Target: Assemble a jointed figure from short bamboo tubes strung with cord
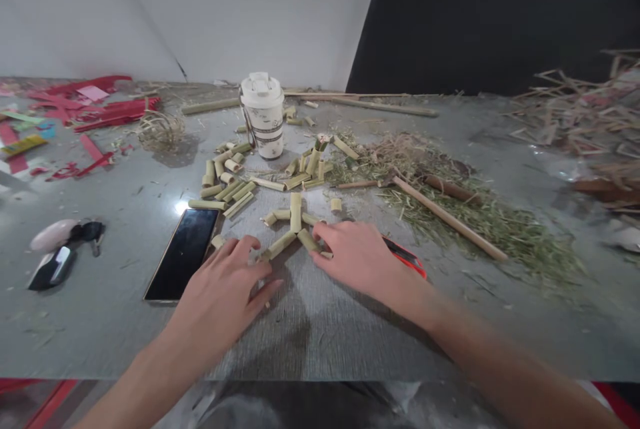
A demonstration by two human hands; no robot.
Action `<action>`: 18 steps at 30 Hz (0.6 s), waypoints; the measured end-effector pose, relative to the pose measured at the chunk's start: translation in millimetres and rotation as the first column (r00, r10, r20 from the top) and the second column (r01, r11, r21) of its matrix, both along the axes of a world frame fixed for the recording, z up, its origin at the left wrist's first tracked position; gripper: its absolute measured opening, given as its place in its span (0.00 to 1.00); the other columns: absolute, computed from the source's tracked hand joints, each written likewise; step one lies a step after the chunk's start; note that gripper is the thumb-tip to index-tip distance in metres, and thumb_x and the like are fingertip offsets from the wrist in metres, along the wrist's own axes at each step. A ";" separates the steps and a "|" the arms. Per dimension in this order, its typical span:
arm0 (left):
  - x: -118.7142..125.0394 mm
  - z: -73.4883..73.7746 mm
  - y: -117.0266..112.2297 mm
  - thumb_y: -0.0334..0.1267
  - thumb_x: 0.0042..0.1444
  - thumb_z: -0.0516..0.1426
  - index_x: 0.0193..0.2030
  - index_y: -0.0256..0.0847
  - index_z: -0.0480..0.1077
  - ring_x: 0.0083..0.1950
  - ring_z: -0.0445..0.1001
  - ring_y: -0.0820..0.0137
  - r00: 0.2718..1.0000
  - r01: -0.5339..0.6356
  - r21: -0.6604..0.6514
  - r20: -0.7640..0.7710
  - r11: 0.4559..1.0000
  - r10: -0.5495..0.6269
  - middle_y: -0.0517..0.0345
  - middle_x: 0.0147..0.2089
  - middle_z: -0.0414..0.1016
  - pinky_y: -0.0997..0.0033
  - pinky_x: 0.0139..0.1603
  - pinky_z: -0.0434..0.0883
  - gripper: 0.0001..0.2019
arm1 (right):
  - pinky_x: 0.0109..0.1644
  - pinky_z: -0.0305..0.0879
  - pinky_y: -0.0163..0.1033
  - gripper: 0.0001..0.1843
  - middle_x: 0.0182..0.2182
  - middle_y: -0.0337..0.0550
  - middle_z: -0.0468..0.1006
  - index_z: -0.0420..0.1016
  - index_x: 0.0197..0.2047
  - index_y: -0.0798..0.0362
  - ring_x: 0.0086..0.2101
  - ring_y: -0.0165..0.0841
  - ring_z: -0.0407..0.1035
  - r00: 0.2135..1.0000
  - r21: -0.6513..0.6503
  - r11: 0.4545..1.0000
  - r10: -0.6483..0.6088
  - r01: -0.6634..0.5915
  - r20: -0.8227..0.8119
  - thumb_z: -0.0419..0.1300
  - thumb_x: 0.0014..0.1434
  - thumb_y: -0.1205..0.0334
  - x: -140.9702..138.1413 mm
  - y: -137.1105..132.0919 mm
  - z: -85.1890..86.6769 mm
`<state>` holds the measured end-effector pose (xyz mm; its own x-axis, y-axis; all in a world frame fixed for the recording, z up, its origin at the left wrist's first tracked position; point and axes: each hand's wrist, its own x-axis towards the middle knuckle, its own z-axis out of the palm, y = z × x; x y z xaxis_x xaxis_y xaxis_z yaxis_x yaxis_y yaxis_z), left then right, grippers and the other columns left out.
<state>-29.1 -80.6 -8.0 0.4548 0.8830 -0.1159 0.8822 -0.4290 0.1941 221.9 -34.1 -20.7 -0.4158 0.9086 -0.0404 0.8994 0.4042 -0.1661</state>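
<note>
On the grey table, short cut pieces of green stalk lie in a stick-figure shape, with an upright piece (pixel 296 212) as its trunk. My left hand (pixel 227 289) is at the lower left of the shape, fingers apart and thumb stretched out. Its fingertips are close to the slanting lower-left piece (pixel 280 244); whether they touch it I cannot tell. My right hand (pixel 357 257) has thumb and index finger around the end of the lower-right stalk piece (pixel 308 240). Its other fingers are partly hidden. A loose stubby piece (pixel 336 205) lies above the right hand.
A phone (pixel 183 256) lies beside my left hand, with keys (pixel 93 232) farther left. A lidded cup (pixel 263 116) stands behind piled stalk pieces (pixel 233 182). A red-handled tool (pixel 410 259) is partly under my right arm. A wooden-handled tool (pixel 450 219) rests on shavings (pixel 525 249).
</note>
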 end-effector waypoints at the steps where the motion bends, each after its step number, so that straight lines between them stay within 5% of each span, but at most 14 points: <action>1: 0.8 -0.3 1.6 0.45 0.73 0.59 0.41 0.45 0.84 0.58 0.78 0.45 1.000 0.002 0.032 -0.017 0.999 -0.002 0.43 0.58 0.77 0.37 0.58 0.78 0.13 | 0.30 0.43 0.41 0.09 0.31 0.43 0.84 0.79 0.43 0.47 0.29 0.37 0.74 1.000 -0.006 1.000 -0.002 0.002 0.011 0.65 0.68 0.51 -1.2 -0.5 1.5; 6: -3.4 1.7 21.3 0.43 0.74 0.56 0.43 0.44 0.82 0.49 0.81 0.54 0.994 0.087 -0.008 0.069 0.996 -0.086 0.47 0.57 0.79 0.51 0.49 0.79 0.14 | 0.31 0.44 0.40 0.15 0.29 0.40 0.81 0.78 0.42 0.48 0.28 0.36 0.70 0.997 -0.062 0.997 -0.046 0.042 -0.062 0.65 0.70 0.45 0.7 3.9 11.6; 11: -22.1 2.6 47.3 0.44 0.74 0.54 0.53 0.46 0.77 0.41 0.82 0.56 0.998 -0.031 0.101 0.052 0.994 0.026 0.48 0.50 0.83 0.63 0.34 0.70 0.12 | 0.33 0.48 0.39 0.17 0.27 0.38 0.77 0.75 0.36 0.50 0.27 0.31 0.64 0.947 0.039 0.989 -0.127 0.145 -0.294 0.59 0.74 0.50 16.9 18.6 6.8; 14: -29.8 -3.4 53.5 0.50 0.72 0.58 0.63 0.46 0.72 0.38 0.82 0.56 0.994 0.099 0.039 0.032 0.994 -0.101 0.50 0.44 0.84 0.63 0.35 0.69 0.19 | 0.34 0.47 0.40 0.18 0.23 0.36 0.72 0.74 0.34 0.51 0.25 0.30 0.60 0.923 0.089 0.988 -0.085 0.127 -0.375 0.54 0.76 0.54 21.6 21.5 0.6; 18: -30.5 -14.8 54.5 0.48 0.69 0.61 0.66 0.45 0.68 0.39 0.82 0.58 0.969 0.233 -0.036 0.093 0.972 -0.229 0.55 0.41 0.83 0.64 0.39 0.68 0.22 | 0.35 0.50 0.39 0.17 0.25 0.36 0.73 0.75 0.36 0.51 0.26 0.29 0.62 0.925 0.069 0.997 0.058 -0.034 -0.375 0.52 0.76 0.56 23.8 20.0 -3.1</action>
